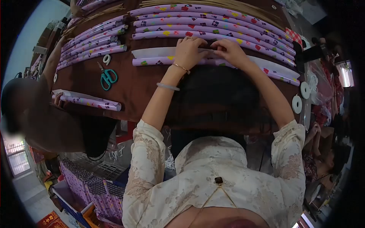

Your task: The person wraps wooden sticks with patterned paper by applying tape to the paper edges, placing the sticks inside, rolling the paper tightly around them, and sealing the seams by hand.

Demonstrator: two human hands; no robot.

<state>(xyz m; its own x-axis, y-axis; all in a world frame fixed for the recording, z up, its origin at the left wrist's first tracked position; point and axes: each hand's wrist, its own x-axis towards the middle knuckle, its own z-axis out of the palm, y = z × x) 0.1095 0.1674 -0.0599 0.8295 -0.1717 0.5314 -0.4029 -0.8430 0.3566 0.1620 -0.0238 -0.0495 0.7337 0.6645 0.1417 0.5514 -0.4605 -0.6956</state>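
Note:
A purple patterned wrapping paper roll lies crosswise in front of me, its loose edge raised and showing the white inner side. My left hand is closed at the middle of this roll, thumb and fingers pinching at the white edge. Just to its right, my right hand is curled with thumb and fingertips together over the same edge. Whatever sits between the right fingertips is too small to make out. Behind both hands, several finished-looking rolls lie side by side.
Teal-handled scissors and a white tape roll lie to the left. More tape rolls sit at the right edge. At left, a co-worker's hand touches another roll. Crated rolls stand below the brown-covered table.

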